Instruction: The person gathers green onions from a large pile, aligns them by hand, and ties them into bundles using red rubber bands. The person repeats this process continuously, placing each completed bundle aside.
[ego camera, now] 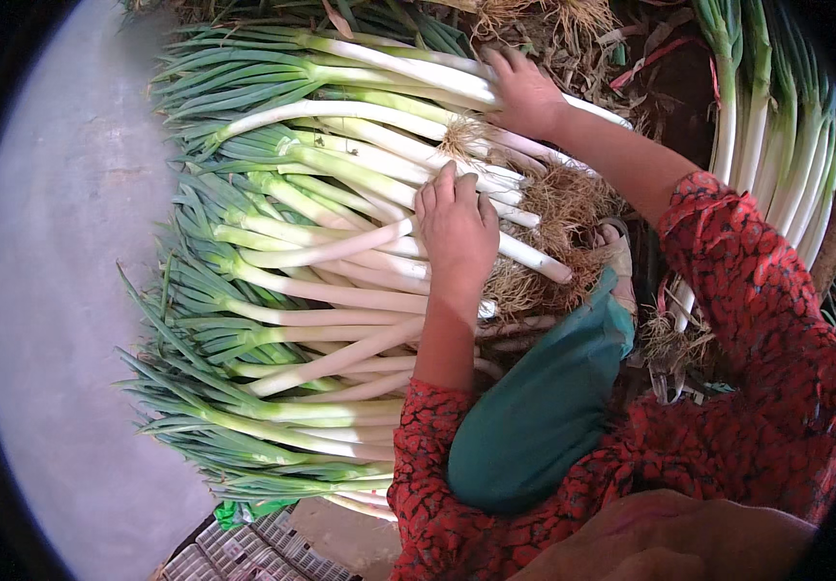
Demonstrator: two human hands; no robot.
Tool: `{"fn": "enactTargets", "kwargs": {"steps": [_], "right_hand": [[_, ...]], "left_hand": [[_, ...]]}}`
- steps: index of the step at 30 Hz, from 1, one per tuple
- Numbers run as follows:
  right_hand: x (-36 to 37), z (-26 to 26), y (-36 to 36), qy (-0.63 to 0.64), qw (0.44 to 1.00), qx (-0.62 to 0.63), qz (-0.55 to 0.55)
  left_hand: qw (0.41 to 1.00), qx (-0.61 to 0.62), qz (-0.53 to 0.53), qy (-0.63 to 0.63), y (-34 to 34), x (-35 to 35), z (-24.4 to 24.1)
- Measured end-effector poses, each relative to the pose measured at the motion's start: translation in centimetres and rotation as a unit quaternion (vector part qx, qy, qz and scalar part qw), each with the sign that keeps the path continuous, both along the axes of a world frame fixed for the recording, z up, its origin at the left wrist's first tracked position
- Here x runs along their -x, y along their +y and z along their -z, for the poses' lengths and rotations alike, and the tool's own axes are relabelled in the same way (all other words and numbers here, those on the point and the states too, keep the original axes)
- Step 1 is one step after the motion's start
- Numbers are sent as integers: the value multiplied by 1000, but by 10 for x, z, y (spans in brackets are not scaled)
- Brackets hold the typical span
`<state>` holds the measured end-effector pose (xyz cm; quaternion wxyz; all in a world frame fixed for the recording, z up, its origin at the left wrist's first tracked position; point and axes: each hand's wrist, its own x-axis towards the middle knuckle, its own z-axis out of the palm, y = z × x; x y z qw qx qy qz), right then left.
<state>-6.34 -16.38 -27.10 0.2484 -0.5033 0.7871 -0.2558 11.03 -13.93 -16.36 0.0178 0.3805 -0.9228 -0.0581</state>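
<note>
A wide pile of long green onions (330,294) lies before me, with green leaves to the left and white stalks and stringy roots (563,203) to the right. My left hand (458,218) rests palm down on stalks mid-pile, its fingers slightly apart, beside the end of a slanting stalk. Farther up, my right hand (527,91) lies over white stalks near the top of the pile, fingers bent; its thumb and palm side are hidden, so its hold is unclear. One onion with a root tuft (461,134) lies across others between the hands.
More long onions (788,152) stand or lean at the upper right, near a red strip (654,62). My green-clad knee (534,421) and sandalled foot (617,254) border the pile. Smooth grey floor (76,218) spans the left; a patterned crate or mat (258,548) and green plastic (247,512) lie below.
</note>
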Motion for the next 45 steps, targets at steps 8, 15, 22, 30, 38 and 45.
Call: {"fn": "enactTargets", "kwargs": {"steps": [8,15,22,30,38,45], "right_hand": [[19,19,21,3,985,-141,-95],[39,-40,27,-87,974,-147,-148],[57,-163,55,-30,975,-133,-175],[46,-302,111,59,964,-115,-234],[45,-391,209,112,972,-33,-204],[46,-457,316,192,974,46,-112]], "left_hand": [[1000,-17,-10,17,1,-2,1],[995,-34,-52,78,3,-10,1],[928,-204,-151,273,-1,1,2],[425,-664,-98,607,19,60,-59],[153,-649,41,744,56,109,-137],[66,-682,66,725,124,122,-211]]}}
